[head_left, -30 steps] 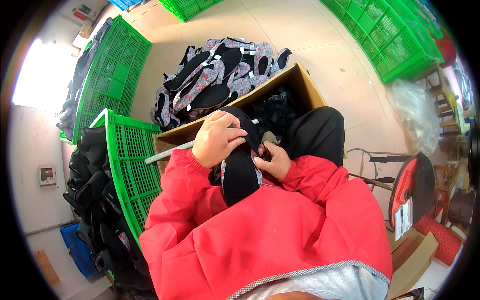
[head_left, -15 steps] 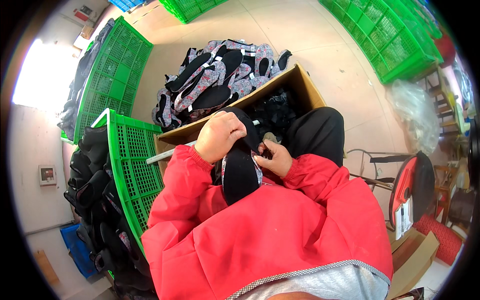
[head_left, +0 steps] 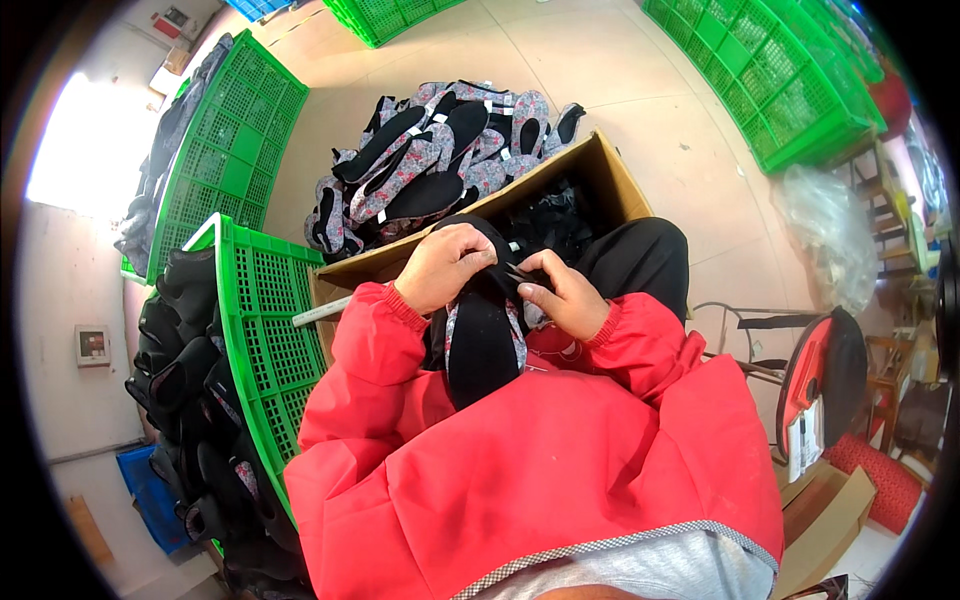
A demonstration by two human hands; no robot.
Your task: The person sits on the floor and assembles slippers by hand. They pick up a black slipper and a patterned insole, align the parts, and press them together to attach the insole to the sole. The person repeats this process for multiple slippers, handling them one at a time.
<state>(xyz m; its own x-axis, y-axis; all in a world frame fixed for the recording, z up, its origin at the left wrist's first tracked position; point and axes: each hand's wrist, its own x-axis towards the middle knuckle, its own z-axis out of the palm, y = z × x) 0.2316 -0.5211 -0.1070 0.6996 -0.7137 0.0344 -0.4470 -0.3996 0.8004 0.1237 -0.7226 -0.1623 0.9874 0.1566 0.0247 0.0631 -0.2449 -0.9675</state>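
Smooth pale floor tiles beneath a far heap of floral-fabric, black-soled slippers, with white labels too small to read. Nearer, a long, soft black slipper with floral edging, pinched toward its far end by the left grip; thin pointed tool pinched in the right grip, just right of the black fabric.

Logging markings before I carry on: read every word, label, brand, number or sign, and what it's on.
No text can be read.
White tags on piled footwear: too small.
White sheet by round red-and-black item: too blurred.
Wall box: too small.
Held footwear: none seen.
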